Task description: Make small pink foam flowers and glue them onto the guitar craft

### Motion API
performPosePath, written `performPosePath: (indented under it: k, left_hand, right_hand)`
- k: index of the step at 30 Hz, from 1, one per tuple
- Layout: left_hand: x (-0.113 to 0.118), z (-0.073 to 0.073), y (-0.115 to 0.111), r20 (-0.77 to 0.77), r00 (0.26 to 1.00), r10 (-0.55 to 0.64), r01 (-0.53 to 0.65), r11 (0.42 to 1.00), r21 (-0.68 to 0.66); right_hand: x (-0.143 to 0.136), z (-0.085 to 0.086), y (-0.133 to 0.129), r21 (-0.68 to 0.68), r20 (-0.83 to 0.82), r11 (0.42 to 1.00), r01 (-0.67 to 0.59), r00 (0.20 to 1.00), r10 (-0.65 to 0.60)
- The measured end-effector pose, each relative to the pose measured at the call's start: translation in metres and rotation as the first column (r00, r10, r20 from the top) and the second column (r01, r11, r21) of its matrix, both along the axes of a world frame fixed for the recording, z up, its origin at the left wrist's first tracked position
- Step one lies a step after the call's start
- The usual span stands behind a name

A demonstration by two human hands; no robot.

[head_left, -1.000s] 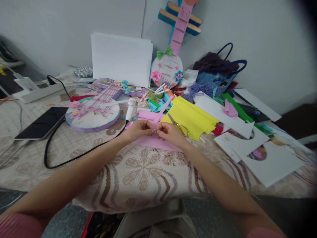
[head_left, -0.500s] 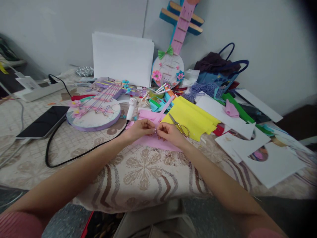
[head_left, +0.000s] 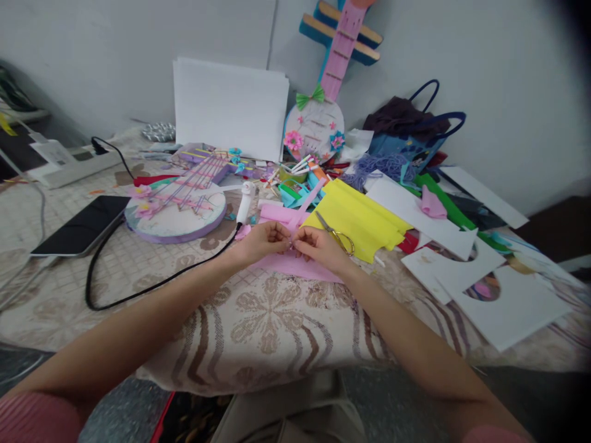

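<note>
A small pinkish piece [head_left: 291,245] is at the near middle of the table, held between the fingertips of both hands; it is too small to identify. The left hand [head_left: 266,239] pinches it from the left, thumb and forefinger closed; the right hand [head_left: 317,246] pinches it from the right in like manner. Directly below the hands lies a pink sheet [head_left: 300,268], partly covered by them. Just beyond are a pink roll [head_left: 276,213] and a narrow pink strip [head_left: 311,198] slanting far and right. To the right, scissors [head_left: 340,237] with gold-coloured handles rest on yellow paper [head_left: 364,212]. To the left, a white corded tool [head_left: 244,203] stands near a round stringed model [head_left: 178,215] with a purple edge. Farther left lies a dark-screened tablet [head_left: 80,226]. White cut boards [head_left: 512,307] overlap at the right. At the far side, white sheets [head_left: 231,107] lean on the wall, beside a decorated pink-and-blue model [head_left: 314,126]; a blue bag [head_left: 401,147] sits to its right. A patterned cloth [head_left: 272,314] covers the table.
</note>
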State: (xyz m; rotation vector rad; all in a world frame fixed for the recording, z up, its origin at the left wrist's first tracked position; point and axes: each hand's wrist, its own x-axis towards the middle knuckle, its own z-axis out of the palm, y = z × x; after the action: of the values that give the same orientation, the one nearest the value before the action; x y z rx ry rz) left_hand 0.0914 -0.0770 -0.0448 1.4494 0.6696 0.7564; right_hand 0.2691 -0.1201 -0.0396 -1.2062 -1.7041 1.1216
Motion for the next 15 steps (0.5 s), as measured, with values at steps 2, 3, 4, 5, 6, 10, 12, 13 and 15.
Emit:
performPosePath:
  k: [2,3,4,5,6,10,12,13,15]
  left_hand:
    - [0.0,-0.0005,0.0002,-0.003,1.0,-0.006,0.006,1.0,0.008]
    - [0.0,-0.0008,0.0003,-0.003,1.0,-0.008,0.008,1.0,0.009]
    - [0.0,-0.0011,0.0006,-0.002,1.0,-0.009,0.009,1.0,0.011]
    - [-0.0001,-0.0015,0.0009,-0.001,1.0,-0.011,0.011,1.0,0.014]
    - [-0.0001,-0.0018,0.0012,0.002,1.0,-0.011,0.011,1.0,0.018]
    - [0.0,-0.0028,0.0019,0.012,1.0,-0.027,0.027,0.999,0.031]
    - [0.0003,-0.0025,0.0013,0.005,1.0,-0.028,0.027,0.999,0.043]
    - [0.0005,-0.0022,0.0008,-0.005,1.0,-0.025,0.025,0.998,0.052]
    - [0.0009,-0.0016,-0.0003,-0.035,0.999,-0.013,0.015,0.997,0.075]
  right_hand:
    - [0.0,-0.0001,-0.0004,0.006,0.006,1.0,0.002,1.0,-0.002]
    - [-0.0001,0.0,-0.0006,0.009,0.007,1.0,0.002,1.0,-0.002]
    - [-0.0003,0.0001,-0.0008,0.01,0.009,1.0,0.002,1.0,-0.002]
    - [-0.0005,0.0003,-0.0009,0.011,0.011,1.0,0.002,1.0,-0.003]
    - [-0.0007,0.0006,-0.001,0.012,0.013,1.0,0.003,1.0,-0.003]
    - [-0.0013,0.0019,-0.0015,0.037,0.058,0.999,0.011,0.998,-0.013]
    - [-0.0013,0.0019,-0.0017,0.067,0.094,0.998,0.015,0.995,-0.022]
    - [-0.0011,0.0015,-0.0018,0.082,0.111,0.997,0.015,0.994,-0.024]
    - [-0.0006,0.0005,-0.0017,0.102,0.14,0.995,0.01,0.99,-0.024]
